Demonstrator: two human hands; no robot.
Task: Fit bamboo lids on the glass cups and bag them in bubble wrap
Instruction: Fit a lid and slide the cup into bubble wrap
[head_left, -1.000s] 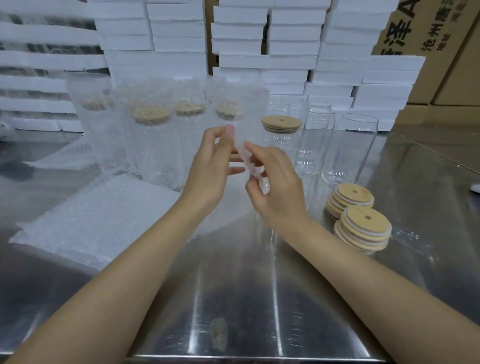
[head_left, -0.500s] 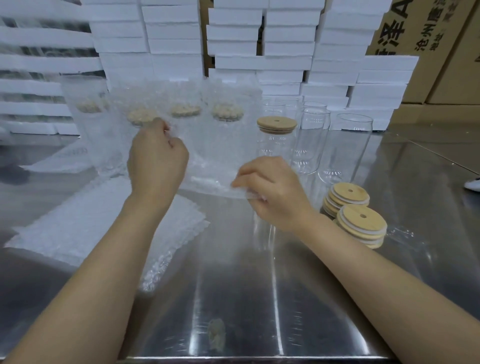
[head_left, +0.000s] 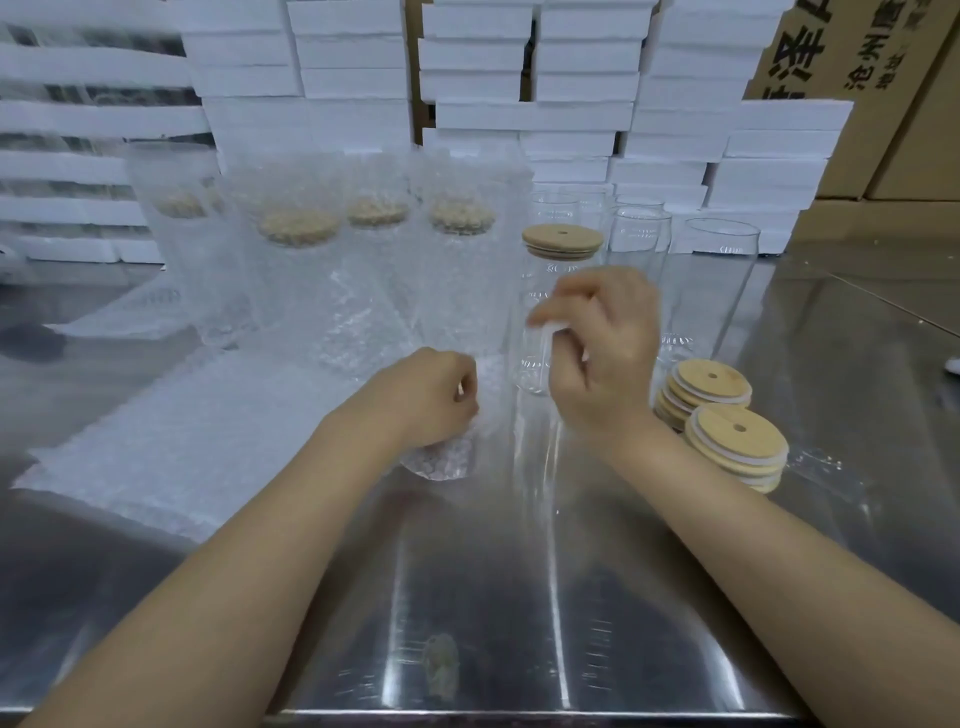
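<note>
Both my hands hold one clear bubble wrap bag (head_left: 447, 457) above the steel table (head_left: 519, 597). My left hand (head_left: 431, 400) grips its lower part, fingers curled. My right hand (head_left: 602, 348) pinches its upper edge, higher and to the right. Just behind my right hand stands a glass cup with a bamboo lid (head_left: 562, 242). Bare glass cups (head_left: 719, 280) stand to its right. Two stacks of bamboo lids (head_left: 735, 441) lie beside my right wrist. Several lidded cups in bubble wrap (head_left: 301, 270) stand at the back left.
A pile of flat bubble wrap bags (head_left: 171, 441) lies at the left. White foam boxes (head_left: 519, 78) are stacked along the back, with cardboard cartons (head_left: 883, 93) at the right. The table's front edge runs along the bottom.
My left hand has come down and to the right from the bagged cups, and my right hand has risen. The bag between them has turned from spread sideways to more upright.
</note>
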